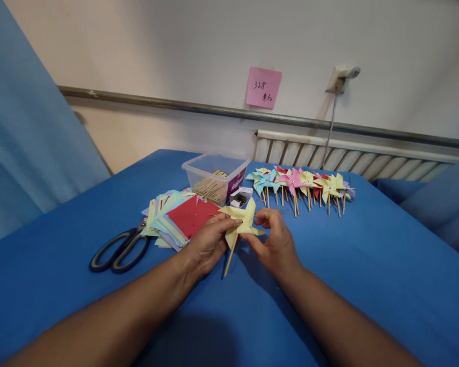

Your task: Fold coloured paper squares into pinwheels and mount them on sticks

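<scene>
A pale yellow paper pinwheel on a thin wooden stick is held up over the middle of the table. My left hand grips it from the left, thumb pressed near the centre of the paper. On the other side, my right hand curls its fingers around the right-hand blade, with thumb and fingertips at the paper's edge. Behind the pinwheel lies a small open box with dark contents too small to name. Left of it spreads a pile of coloured paper squares, a red one on top.
Dark-handled scissors lie left of the paper, blades partly under it. A clear plastic tub holds wooden sticks. Several finished pinwheels lie in a group at the back right. Blue cloth covers the table; a radiator stands behind.
</scene>
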`<action>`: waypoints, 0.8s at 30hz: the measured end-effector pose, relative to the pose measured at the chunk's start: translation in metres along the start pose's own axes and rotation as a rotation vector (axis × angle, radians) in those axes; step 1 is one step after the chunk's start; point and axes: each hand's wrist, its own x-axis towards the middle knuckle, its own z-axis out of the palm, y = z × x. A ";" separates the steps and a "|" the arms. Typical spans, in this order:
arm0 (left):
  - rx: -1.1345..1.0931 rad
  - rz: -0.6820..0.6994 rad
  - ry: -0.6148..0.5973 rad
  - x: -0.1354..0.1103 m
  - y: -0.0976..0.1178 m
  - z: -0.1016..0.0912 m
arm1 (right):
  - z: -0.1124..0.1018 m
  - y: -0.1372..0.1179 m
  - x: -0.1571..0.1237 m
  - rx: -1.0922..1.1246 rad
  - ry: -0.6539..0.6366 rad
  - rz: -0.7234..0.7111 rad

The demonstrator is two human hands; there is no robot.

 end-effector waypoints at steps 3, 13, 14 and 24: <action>0.004 0.001 -0.025 -0.001 -0.001 0.000 | -0.001 0.000 0.002 -0.056 -0.002 -0.089; 0.012 0.013 -0.059 0.002 -0.004 -0.002 | -0.002 -0.002 0.003 -0.207 0.004 -0.227; 0.007 0.006 -0.071 0.001 -0.004 -0.002 | -0.002 -0.002 0.003 -0.211 -0.004 -0.230; 0.019 0.006 -0.069 0.003 -0.005 -0.005 | -0.003 0.004 0.005 -0.142 0.025 -0.173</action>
